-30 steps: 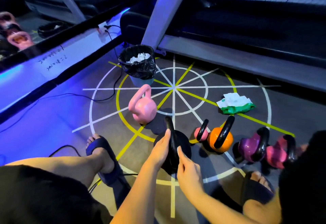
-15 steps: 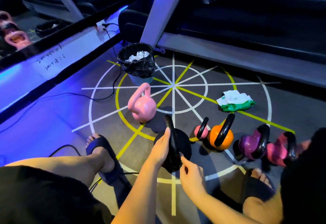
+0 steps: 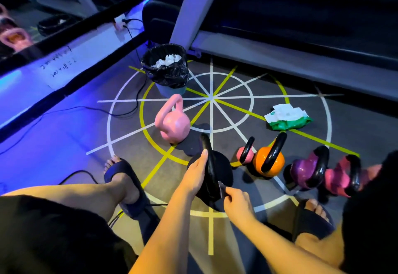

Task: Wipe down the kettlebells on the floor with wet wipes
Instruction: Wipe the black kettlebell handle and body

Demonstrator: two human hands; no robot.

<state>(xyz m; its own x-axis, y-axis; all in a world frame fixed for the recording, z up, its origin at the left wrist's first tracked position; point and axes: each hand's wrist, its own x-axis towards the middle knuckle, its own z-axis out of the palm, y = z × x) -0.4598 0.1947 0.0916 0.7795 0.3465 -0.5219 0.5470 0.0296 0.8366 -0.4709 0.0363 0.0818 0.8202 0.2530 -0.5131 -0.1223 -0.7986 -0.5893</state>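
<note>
A black kettlebell (image 3: 221,169) stands on the floor between my feet. My left hand (image 3: 195,175) holds its handle from the left side. My right hand (image 3: 235,203) pinches a small dark wet wipe (image 3: 221,187) against the near end of the handle. A pink kettlebell (image 3: 173,126) stands behind it. To the right stand a small pink kettlebell (image 3: 245,153), an orange kettlebell (image 3: 269,161), a purple kettlebell (image 3: 305,170) and a magenta kettlebell (image 3: 340,179). The wet wipe pack (image 3: 287,117) lies open farther back on the right.
A bin (image 3: 165,70) with a black liner holds used wipes behind the pink kettlebell. A treadmill frame (image 3: 280,58) runs along the back. Cables (image 3: 90,110) trail across the floor on the left. My sandalled feet (image 3: 126,179) flank the black kettlebell.
My right hand has slid down the kettlebell handle toward me with the wipe. My left hand stays on the handle.
</note>
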